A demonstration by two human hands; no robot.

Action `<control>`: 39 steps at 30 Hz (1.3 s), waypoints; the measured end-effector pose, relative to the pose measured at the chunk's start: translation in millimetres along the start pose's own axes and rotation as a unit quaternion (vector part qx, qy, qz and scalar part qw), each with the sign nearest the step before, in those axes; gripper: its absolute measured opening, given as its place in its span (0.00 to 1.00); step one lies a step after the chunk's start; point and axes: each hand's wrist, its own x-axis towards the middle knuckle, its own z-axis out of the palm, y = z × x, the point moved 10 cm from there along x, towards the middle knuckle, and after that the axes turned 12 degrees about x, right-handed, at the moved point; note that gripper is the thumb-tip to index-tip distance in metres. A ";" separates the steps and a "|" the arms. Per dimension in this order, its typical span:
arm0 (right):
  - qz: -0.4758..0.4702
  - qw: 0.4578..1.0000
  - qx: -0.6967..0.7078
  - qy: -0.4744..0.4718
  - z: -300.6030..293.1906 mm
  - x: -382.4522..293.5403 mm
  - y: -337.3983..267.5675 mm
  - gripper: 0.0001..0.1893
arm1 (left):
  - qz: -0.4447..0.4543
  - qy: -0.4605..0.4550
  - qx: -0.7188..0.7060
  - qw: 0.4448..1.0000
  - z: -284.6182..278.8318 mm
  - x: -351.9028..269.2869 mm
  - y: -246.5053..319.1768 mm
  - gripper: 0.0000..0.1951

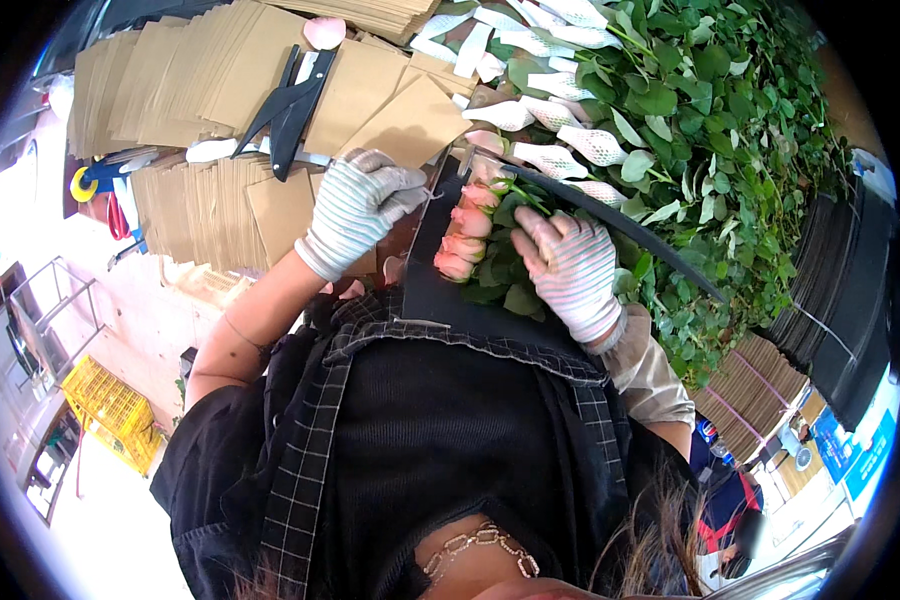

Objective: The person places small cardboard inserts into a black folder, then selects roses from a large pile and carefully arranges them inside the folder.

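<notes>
My left hand (367, 206), in a striped knit glove, has its fingers bent and their tips together beside a black sheet (424, 259). A thin whitish wisp (436, 195) shows at these fingertips; whether it is held or part of the glove is unclear. My right hand (570, 262), gloved alike, rests over rose leaves (523, 298) and a green stem (531, 198) that runs towards its fingers. Whether it grips the stem is hidden. Several pink roses (465, 244) lie in a row on the black sheet, heads towards my left. A dark curved strip (630, 225) arches beyond my right hand.
Brown cardboard sheets (187, 82) are piled at the far left, with a black stapler-like tool (289, 112) on them. White foam-net-sleeved roses (547, 161) and a heap of leafy stems (712, 150) fill the right. Bundled black sheets (840, 300) stand beyond; a yellow crate (112, 412) is lower left.
</notes>
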 end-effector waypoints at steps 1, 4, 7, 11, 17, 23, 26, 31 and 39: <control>-0.014 0.999 -0.020 0.038 -4.3 3.7 0.5 0.15 | 0.021 -0.011 -0.007 1.000 4.9 -1.4 5.2 0.10; -0.030 0.993 -0.083 0.076 5.8 5.5 7.3 0.16 | 0.043 -0.027 -0.028 0.998 16.7 -3.8 21.6 0.11; -0.033 0.988 -0.149 0.038 33.9 7.4 20.5 0.14 | 0.042 -0.046 -0.025 0.998 17.3 -2.0 22.3 0.11; -0.025 0.992 -0.122 0.012 26.6 10.4 12.2 0.17 | 0.069 0.057 0.074 0.993 -43.6 21.8 -8.1 0.13; -0.114 0.991 0.070 0.014 -92.9 -1.7 -59.6 0.21 | 0.011 0.189 0.328 0.926 -194.2 107.7 -149.7 0.20; -0.169 0.978 0.114 0.048 -154.0 9.5 -104.9 0.22 | -0.129 -0.063 0.404 0.903 -187.8 130.3 -215.4 0.27; -0.192 0.931 0.297 -0.086 -157.8 26.0 -115.3 0.21 | -0.122 -0.152 0.309 0.931 -209.7 117.3 -222.8 0.20; 0.226 0.490 0.825 -0.167 -91.8 144.7 -115.7 0.32 | 0.177 0.207 0.312 0.910 -252.8 109.8 52.7 0.07; -0.166 0.866 0.407 0.239 -276.5 38.7 -76.9 0.18 | 0.305 0.319 -0.493 0.750 -271.1 99.4 28.7 0.30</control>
